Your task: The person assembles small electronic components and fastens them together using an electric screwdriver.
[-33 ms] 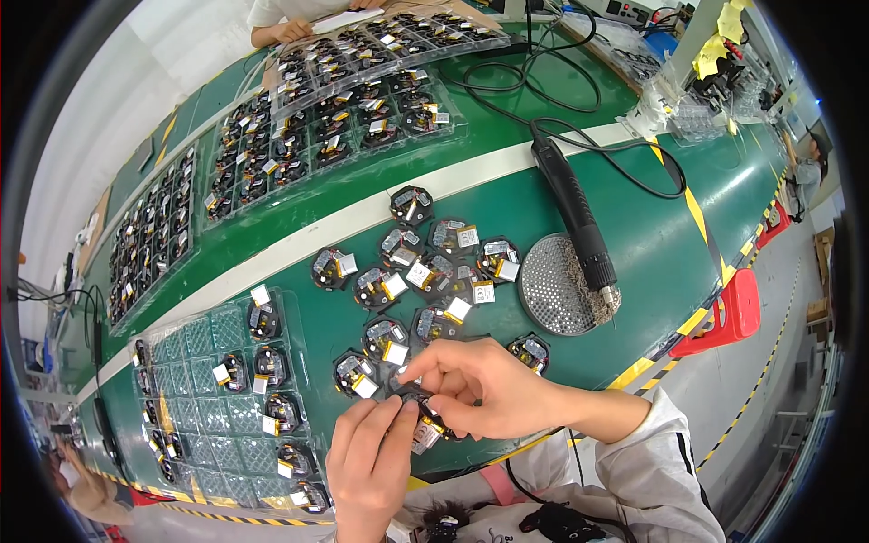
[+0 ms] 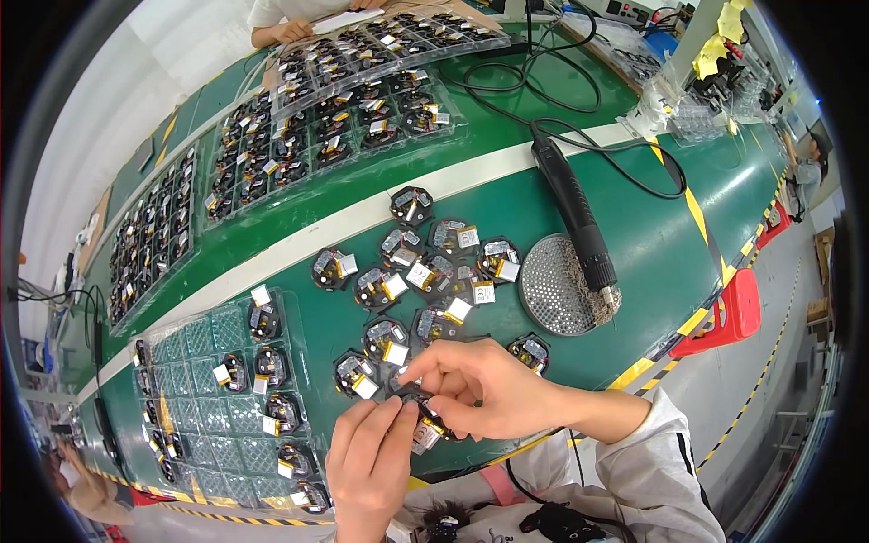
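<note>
You hold a dark round module with a pale battery pack to the lower left of the perforated dish, close to the bench's near edge. Your left hand has thumb and fingers drawn together on the module's rim; your right hand bends over it from the dish's side, thumb and forefinger near its top — whether those tips clamp anything, I cannot tell, as the fingers hide it. Left of the dish, loose modules sit in a loose cluster on the green bench. A black corded tool leans across the dish's right side, its tip at the curly metal shavings. Well left of the dish lies a partly filled clear tray; beyond it, to the upper left — packed trays and a co-worker's hand.
</note>
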`<control>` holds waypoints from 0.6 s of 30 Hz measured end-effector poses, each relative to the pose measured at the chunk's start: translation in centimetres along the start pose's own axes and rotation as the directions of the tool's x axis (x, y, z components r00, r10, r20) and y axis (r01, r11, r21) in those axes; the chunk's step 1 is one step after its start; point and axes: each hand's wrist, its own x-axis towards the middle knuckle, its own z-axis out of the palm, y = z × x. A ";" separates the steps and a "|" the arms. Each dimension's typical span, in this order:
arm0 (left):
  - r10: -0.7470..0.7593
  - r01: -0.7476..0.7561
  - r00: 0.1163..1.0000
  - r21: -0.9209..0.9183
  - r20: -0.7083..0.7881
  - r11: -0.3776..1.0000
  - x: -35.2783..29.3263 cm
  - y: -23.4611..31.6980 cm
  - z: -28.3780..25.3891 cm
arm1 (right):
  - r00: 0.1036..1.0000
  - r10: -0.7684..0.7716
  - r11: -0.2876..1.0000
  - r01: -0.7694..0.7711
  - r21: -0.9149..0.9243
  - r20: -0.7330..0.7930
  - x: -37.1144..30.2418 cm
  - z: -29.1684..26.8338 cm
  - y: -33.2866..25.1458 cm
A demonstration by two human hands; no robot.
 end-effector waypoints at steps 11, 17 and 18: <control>0.057 -0.058 0.998 0.053 0.020 0.997 0.1 0.5 -0.1 | 0.994 0.106 0.990 -0.108 0.093 0.025 -0.4 -0.1 -0.4; 0.065 -0.076 0.992 0.102 0.104 0.992 -0.5 0.3 -1.2 | 0.988 0.134 0.989 -0.138 0.046 0.076 0.0 0.4 -0.6; 0.066 -0.076 0.993 0.100 0.102 0.992 -0.6 0.3 -1.1 | 0.987 0.143 0.988 -0.146 0.046 0.070 0.0 0.3 -0.5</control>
